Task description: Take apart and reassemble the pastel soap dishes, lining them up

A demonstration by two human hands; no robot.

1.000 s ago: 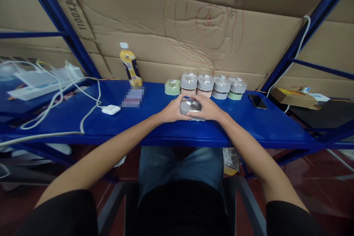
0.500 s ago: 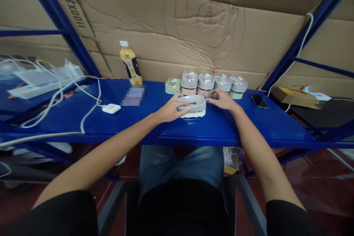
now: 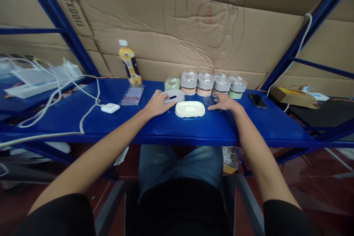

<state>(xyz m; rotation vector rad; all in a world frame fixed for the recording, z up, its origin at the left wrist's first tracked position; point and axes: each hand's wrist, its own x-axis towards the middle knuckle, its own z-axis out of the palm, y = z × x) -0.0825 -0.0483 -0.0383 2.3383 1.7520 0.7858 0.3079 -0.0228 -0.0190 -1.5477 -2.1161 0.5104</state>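
My left hand (image 3: 157,104) grips the near-left end of a grey oval ring-shaped part (image 3: 179,96) with a dark slot in its middle, held low over the blue table. Right of it and nearer to me lies a cream oval tray (image 3: 190,109), its inside showing and nothing in it. My right hand (image 3: 225,102) has its thumb and fingers around a clear plastic cover (image 3: 209,100), close to the tabletop and to the right of the cream tray. Part of the cover is hidden under the fingers.
Behind my hands stand several lidded boxes in a row, among them a green box (image 3: 172,84) and a grey-and-peach box (image 3: 189,81). A yellow drink bottle (image 3: 129,62), white charger case (image 3: 110,108) and cables are left; a phone (image 3: 258,101) lies right.
The clear cover came off and went right with my right hand. My left hand then lifted the grey part off the cream tray and moved it left and back.
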